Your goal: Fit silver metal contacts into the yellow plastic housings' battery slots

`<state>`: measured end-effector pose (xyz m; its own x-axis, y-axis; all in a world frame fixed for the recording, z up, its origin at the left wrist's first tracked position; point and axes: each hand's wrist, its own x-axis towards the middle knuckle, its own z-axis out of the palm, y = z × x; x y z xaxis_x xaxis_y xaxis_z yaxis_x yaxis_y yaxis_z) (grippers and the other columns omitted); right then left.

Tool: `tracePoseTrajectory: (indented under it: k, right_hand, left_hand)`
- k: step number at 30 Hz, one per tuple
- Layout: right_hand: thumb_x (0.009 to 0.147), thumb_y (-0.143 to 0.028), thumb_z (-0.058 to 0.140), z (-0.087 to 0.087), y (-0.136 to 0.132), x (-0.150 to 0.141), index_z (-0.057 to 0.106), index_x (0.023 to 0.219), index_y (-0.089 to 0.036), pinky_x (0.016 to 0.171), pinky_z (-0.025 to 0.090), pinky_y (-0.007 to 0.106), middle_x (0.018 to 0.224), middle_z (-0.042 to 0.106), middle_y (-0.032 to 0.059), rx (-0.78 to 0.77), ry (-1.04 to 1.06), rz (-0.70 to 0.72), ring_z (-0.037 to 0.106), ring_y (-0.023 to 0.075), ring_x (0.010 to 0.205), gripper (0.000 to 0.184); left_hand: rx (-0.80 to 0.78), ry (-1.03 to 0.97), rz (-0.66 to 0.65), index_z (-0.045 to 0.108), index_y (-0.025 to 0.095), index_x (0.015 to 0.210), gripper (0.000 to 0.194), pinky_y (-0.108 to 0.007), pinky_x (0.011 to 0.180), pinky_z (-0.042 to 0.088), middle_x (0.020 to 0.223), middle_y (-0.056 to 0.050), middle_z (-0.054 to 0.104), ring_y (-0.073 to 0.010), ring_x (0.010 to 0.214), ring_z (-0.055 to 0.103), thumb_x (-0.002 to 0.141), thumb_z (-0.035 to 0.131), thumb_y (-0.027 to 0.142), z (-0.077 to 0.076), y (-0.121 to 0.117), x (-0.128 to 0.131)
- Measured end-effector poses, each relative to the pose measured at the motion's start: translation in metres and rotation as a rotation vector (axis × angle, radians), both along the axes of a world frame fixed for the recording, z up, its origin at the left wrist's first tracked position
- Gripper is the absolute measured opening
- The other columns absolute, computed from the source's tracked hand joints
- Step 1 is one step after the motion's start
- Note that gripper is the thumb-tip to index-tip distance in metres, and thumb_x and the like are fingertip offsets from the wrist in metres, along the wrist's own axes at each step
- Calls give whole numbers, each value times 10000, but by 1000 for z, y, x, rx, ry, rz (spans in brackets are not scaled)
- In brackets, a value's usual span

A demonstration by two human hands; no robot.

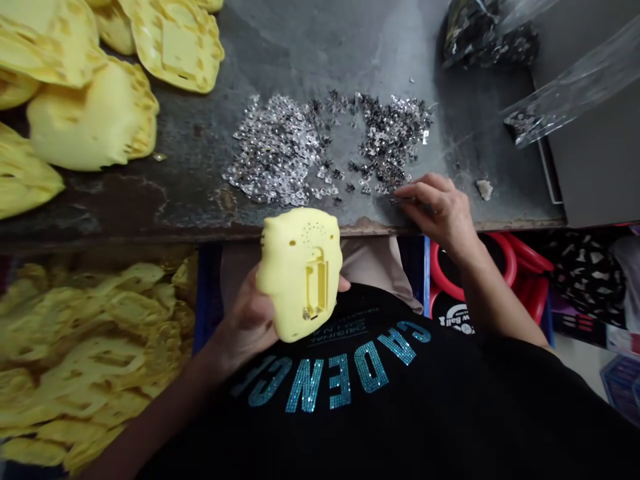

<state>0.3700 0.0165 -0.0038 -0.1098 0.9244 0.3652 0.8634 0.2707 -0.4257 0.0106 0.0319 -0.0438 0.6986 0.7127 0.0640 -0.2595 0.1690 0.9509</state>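
My left hand (253,310) grips a yellow plastic shell (287,280) in front of my body, just off the table's front edge. The shell's outer face shows a rectangular battery slot, a cluster of small holes and a bit of metal at the slot's lower end. My right hand (437,207) is over the table edge with thumb and fingers pinched together, beside a pile of dark metal clips (393,143); what is between the fingertips is too small to make out. Left of that pile lies a larger heap of flat silver metal pieces (280,150).
Several yellow shells (95,113) are stacked at the table's left. A large heap of yellow shells (95,360) fills the space below. Plastic bags of metal parts (490,40) stand at the back right. A whitish lump (484,189) lies near the right edge. A red round stool (507,257) is below.
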Motion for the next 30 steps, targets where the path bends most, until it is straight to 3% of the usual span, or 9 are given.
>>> tracePoseTrajectory:
  k: [4,8,11,15,17,20,24,30]
  right_hand:
    - [1087,-260,711,-11,15,3,873,1167,-288,937,528,418,1123,817,63,-49,-31,66,735,265,1034,183]
    - [1041,-297,765,-4,14,-3,844,1032,-260,902,515,406,1002,788,45,-81,2,49,706,259,957,87]
    - [1058,-354,800,8,5,-17,815,974,-247,864,547,395,934,801,33,-119,184,73,711,230,863,137]
    - [1057,-433,861,23,-9,-49,835,997,-275,766,609,367,939,840,11,-156,567,225,753,206,821,171]
    - [1046,-406,882,29,-13,-62,847,1017,-285,754,629,375,930,843,7,-164,637,295,772,207,820,129]
    - [1078,-372,850,40,-14,-74,857,1055,-294,786,655,398,959,855,20,-143,545,394,801,216,853,82]
    - [1135,-352,784,55,-17,-78,838,1144,-273,838,680,389,1066,856,35,-77,316,488,824,217,944,97]
    - [1157,-245,737,72,-25,-81,774,1258,-301,875,691,368,1142,819,33,22,-4,513,805,216,1031,121]
  left_hand:
    - [-387,-96,-41,791,242,1549,1041,-316,775,742,1351,-76,880,-324,1015,881,813,817,978,5,-1,5]
    - [-487,-59,15,825,229,1489,914,-295,793,728,1424,-105,864,-281,1036,867,929,754,948,22,-4,13]
    - [-611,-47,89,791,213,1513,900,-275,672,688,1409,-167,860,-261,969,857,997,677,942,36,-9,23]
    - [-670,-108,15,753,191,1526,857,-251,549,619,1303,-185,879,-282,899,862,1009,719,874,42,-13,34]
    - [-673,-122,-47,740,186,1518,829,-255,546,622,1236,-162,882,-288,880,867,1031,696,855,41,-14,36]
    - [-680,-161,-123,719,210,1502,794,-263,540,643,1137,-113,868,-283,842,868,1017,731,839,40,-16,34]
    - [-692,-207,-124,741,244,1412,698,-264,529,669,1050,-67,842,-266,812,862,982,824,787,39,-21,32]
    - [-732,-262,-124,773,286,1344,568,-299,530,693,1137,-47,848,-262,809,867,960,898,686,44,-26,31]
